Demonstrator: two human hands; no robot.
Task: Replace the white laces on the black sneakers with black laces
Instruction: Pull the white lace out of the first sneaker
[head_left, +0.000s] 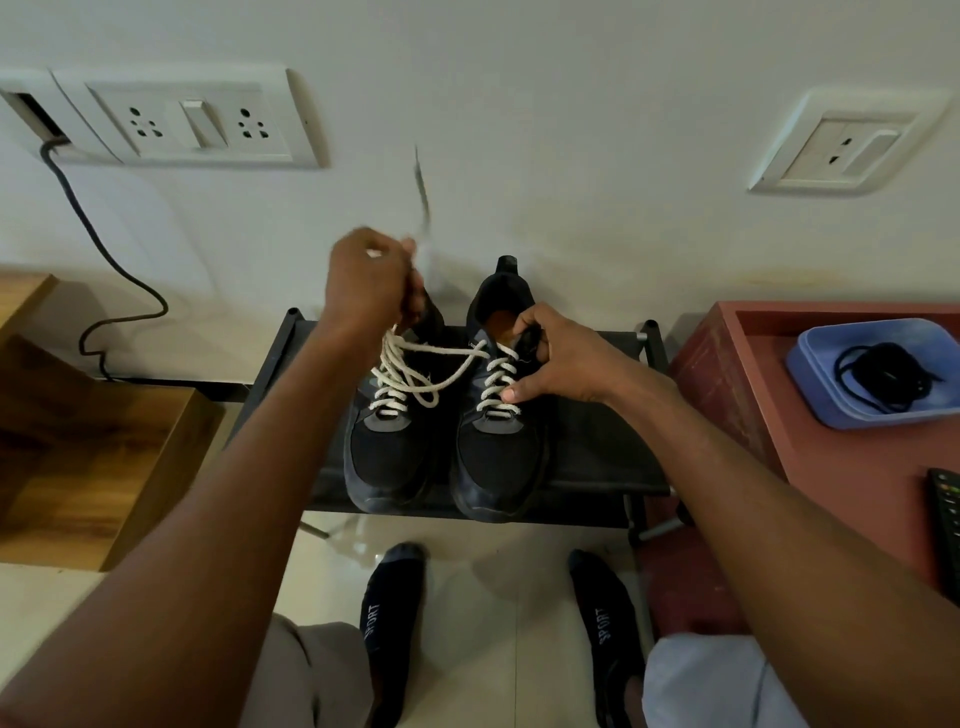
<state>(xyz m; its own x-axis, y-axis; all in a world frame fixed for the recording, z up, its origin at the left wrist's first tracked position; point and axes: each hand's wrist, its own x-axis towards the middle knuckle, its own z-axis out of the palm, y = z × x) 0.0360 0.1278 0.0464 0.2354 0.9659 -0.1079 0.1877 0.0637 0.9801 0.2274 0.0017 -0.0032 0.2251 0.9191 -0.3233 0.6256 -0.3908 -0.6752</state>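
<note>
Our left hand (370, 280) grips the white lace (415, 371) of the left sneaker (387, 441), lifted toward twelve o'clock. Our right hand (550, 358) pinches the right sneaker's tongue (527, 340). Black laces (883, 376) wait at three o'clock. Yanking could drag the unheld sneaker off the rack (597, 441).

Two sneakers (447, 436) side by side on a low rack (597, 441), toes toward the viewer, wall behind. Left hand (369, 280) raised above the left sneaker, gripping its lace (410, 374); right hand (556, 358) on the right sneaker's tongue. To the right, a tabletop (831, 467) carrying a tray (810, 358) with coiled laces (883, 376) inside. Socked feet (395, 613) on the floor before the rack.
</note>
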